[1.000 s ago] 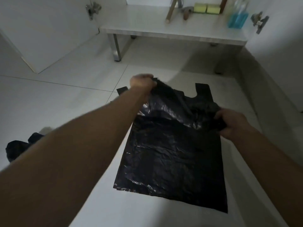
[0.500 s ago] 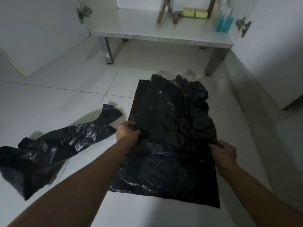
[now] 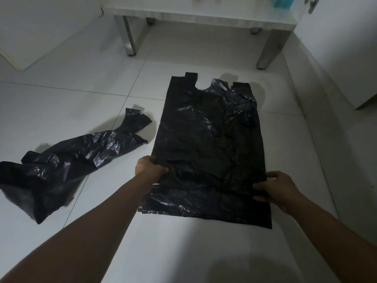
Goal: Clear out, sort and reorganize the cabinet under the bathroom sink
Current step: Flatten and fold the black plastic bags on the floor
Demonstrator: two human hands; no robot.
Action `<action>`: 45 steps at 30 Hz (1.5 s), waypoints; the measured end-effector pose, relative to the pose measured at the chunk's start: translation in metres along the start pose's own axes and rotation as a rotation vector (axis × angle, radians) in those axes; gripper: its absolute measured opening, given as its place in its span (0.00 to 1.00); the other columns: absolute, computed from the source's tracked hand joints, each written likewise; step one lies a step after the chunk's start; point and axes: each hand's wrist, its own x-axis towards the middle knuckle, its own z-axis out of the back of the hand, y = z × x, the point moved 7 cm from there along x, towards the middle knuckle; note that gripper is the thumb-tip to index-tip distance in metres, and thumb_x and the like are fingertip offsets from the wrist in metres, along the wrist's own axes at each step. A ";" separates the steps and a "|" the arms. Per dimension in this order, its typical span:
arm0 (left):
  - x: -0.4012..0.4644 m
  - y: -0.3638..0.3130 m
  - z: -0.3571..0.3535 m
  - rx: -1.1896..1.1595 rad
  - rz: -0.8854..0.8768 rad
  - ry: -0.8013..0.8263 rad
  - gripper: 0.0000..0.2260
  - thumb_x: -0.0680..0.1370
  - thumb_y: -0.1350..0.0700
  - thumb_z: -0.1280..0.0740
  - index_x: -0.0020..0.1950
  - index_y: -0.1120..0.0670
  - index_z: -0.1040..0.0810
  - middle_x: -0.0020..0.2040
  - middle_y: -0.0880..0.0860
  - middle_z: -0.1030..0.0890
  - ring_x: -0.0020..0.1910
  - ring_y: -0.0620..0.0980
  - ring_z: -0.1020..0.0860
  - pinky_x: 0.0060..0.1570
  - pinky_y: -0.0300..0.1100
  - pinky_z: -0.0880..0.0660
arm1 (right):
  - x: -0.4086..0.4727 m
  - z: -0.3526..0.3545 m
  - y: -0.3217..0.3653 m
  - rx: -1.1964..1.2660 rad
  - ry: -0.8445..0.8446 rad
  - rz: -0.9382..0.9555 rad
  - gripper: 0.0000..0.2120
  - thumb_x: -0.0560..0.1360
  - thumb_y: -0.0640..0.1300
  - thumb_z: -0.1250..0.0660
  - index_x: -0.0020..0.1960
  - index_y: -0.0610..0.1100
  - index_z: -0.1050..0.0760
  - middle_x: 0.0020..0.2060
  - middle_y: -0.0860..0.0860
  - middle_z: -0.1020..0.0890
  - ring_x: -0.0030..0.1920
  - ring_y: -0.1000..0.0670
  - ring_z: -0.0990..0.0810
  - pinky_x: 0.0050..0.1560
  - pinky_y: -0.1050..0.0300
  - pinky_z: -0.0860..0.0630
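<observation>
The thin black bag (image 3: 210, 144) could slide or rumple again if either hand pulls unevenly, since the plastic is slick on the tiled floor (image 3: 61, 99). The left hand (image 3: 150, 170) pinches the bag's near-left edge; the right hand (image 3: 273, 187) holds the near-right edge, fingers seemingly curled over it, though the dim light blurs them. The bag lies flat on the floor, stretching away from both grips, handles at its far end. A second crumpled bag (image 3: 61, 162) lies left of the left grip, apart.
</observation>
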 end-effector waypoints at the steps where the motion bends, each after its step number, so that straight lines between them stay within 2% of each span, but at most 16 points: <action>1: 0.000 0.003 0.003 -0.036 0.015 -0.009 0.24 0.66 0.64 0.21 0.60 0.58 0.22 0.53 0.58 0.19 0.47 0.59 0.18 0.49 0.53 0.18 | 0.000 0.004 -0.002 -0.007 -0.050 0.038 0.23 0.68 0.27 0.26 0.59 0.37 0.29 0.53 0.38 0.23 0.46 0.38 0.19 0.30 0.50 0.18; 3: -0.002 0.006 0.007 -0.100 0.032 -0.014 0.21 0.68 0.67 0.23 0.59 0.58 0.22 0.53 0.60 0.19 0.43 0.60 0.17 0.41 0.54 0.17 | -0.001 0.011 -0.006 -0.058 -0.131 0.120 0.22 0.67 0.30 0.24 0.57 0.38 0.27 0.51 0.37 0.20 0.40 0.40 0.18 0.29 0.52 0.18; 4: -0.003 0.006 0.009 -0.098 0.030 -0.012 0.21 0.68 0.67 0.24 0.58 0.58 0.23 0.53 0.60 0.19 0.42 0.60 0.17 0.40 0.54 0.17 | -0.002 0.012 -0.008 -0.090 -0.148 0.145 0.21 0.67 0.32 0.23 0.56 0.38 0.27 0.50 0.37 0.19 0.38 0.42 0.18 0.29 0.52 0.18; 6: -0.007 0.008 0.009 -0.071 0.023 0.012 0.20 0.68 0.65 0.23 0.58 0.58 0.23 0.52 0.59 0.19 0.42 0.59 0.17 0.42 0.54 0.17 | -0.007 0.013 -0.011 -0.121 -0.152 0.142 0.21 0.67 0.36 0.22 0.57 0.39 0.26 0.48 0.37 0.19 0.38 0.42 0.17 0.29 0.51 0.18; 8: -0.012 0.010 0.011 -0.047 0.025 0.023 0.20 0.68 0.64 0.23 0.56 0.57 0.24 0.52 0.59 0.20 0.41 0.58 0.17 0.38 0.52 0.17 | -0.011 0.011 -0.015 -0.102 -0.100 0.078 0.25 0.68 0.38 0.22 0.60 0.39 0.29 0.47 0.38 0.20 0.39 0.42 0.17 0.30 0.50 0.18; 13: -0.017 0.017 0.018 0.045 0.020 0.027 0.20 0.69 0.67 0.24 0.58 0.59 0.24 0.49 0.61 0.19 0.33 0.58 0.17 0.33 0.49 0.17 | -0.016 0.012 -0.026 -0.161 -0.002 -0.010 0.31 0.63 0.27 0.23 0.61 0.39 0.32 0.52 0.36 0.22 0.43 0.37 0.18 0.29 0.50 0.18; 16: -0.019 0.020 0.022 0.102 0.012 0.012 0.18 0.68 0.69 0.25 0.55 0.60 0.23 0.48 0.62 0.19 0.31 0.58 0.17 0.29 0.46 0.18 | -0.017 0.011 -0.032 -0.199 0.005 -0.007 0.31 0.61 0.28 0.21 0.59 0.39 0.30 0.50 0.35 0.21 0.43 0.37 0.18 0.29 0.50 0.18; 19: -0.021 0.024 0.025 0.125 0.013 -0.001 0.16 0.68 0.68 0.25 0.52 0.59 0.23 0.46 0.62 0.18 0.31 0.58 0.17 0.30 0.46 0.18 | -0.019 0.008 -0.036 -0.134 0.000 -0.027 0.25 0.66 0.33 0.22 0.58 0.37 0.30 0.47 0.36 0.19 0.38 0.41 0.18 0.30 0.51 0.19; 22: -0.021 0.027 0.027 0.147 0.011 -0.007 0.15 0.69 0.67 0.25 0.52 0.58 0.22 0.45 0.61 0.18 0.30 0.56 0.17 0.29 0.44 0.19 | -0.013 0.013 -0.036 -0.165 -0.051 -0.007 0.19 0.68 0.32 0.24 0.55 0.38 0.27 0.51 0.36 0.20 0.44 0.39 0.17 0.31 0.53 0.19; 26: -0.023 0.029 0.030 0.161 -0.007 -0.027 0.14 0.68 0.67 0.24 0.51 0.59 0.22 0.45 0.61 0.18 0.31 0.57 0.17 0.27 0.44 0.19 | -0.014 0.017 -0.036 -0.266 -0.105 0.081 0.21 0.66 0.32 0.22 0.56 0.37 0.26 0.46 0.38 0.19 0.40 0.42 0.19 0.31 0.54 0.19; 29: -0.024 0.031 0.029 0.198 -0.025 -0.022 0.15 0.68 0.66 0.24 0.52 0.59 0.21 0.45 0.60 0.18 0.31 0.57 0.17 0.30 0.44 0.18 | -0.019 0.015 -0.039 -0.386 -0.132 0.154 0.20 0.66 0.35 0.21 0.54 0.39 0.26 0.40 0.40 0.18 0.35 0.44 0.19 0.27 0.57 0.20; 32: -0.024 0.031 0.028 0.236 -0.057 -0.026 0.15 0.68 0.65 0.23 0.51 0.58 0.21 0.45 0.60 0.18 0.32 0.58 0.17 0.37 0.50 0.17 | -0.020 0.016 -0.043 -0.462 -0.155 0.176 0.20 0.64 0.38 0.20 0.51 0.43 0.25 0.38 0.43 0.17 0.37 0.43 0.18 0.37 0.50 0.18; 35: -0.025 0.031 0.027 0.290 -0.091 -0.037 0.16 0.67 0.63 0.22 0.51 0.57 0.21 0.45 0.59 0.18 0.34 0.58 0.17 0.41 0.52 0.17 | -0.019 0.020 -0.045 -0.496 -0.157 0.163 0.20 0.63 0.38 0.20 0.51 0.44 0.25 0.39 0.44 0.17 0.44 0.43 0.18 0.45 0.52 0.21; 39: -0.029 0.028 0.027 0.440 -0.169 -0.067 0.19 0.65 0.59 0.21 0.54 0.54 0.20 0.50 0.57 0.19 0.44 0.59 0.18 0.46 0.50 0.19 | -0.017 0.019 -0.049 -0.496 -0.142 0.137 0.22 0.62 0.36 0.19 0.51 0.44 0.26 0.42 0.42 0.18 0.43 0.42 0.18 0.46 0.48 0.19; 45: -0.032 0.030 0.024 0.570 -0.204 -0.082 0.22 0.67 0.57 0.23 0.59 0.53 0.21 0.52 0.57 0.20 0.48 0.58 0.20 0.49 0.50 0.20 | -0.018 0.019 -0.050 -0.521 -0.132 0.153 0.25 0.59 0.36 0.18 0.51 0.45 0.26 0.39 0.43 0.17 0.40 0.43 0.18 0.43 0.44 0.18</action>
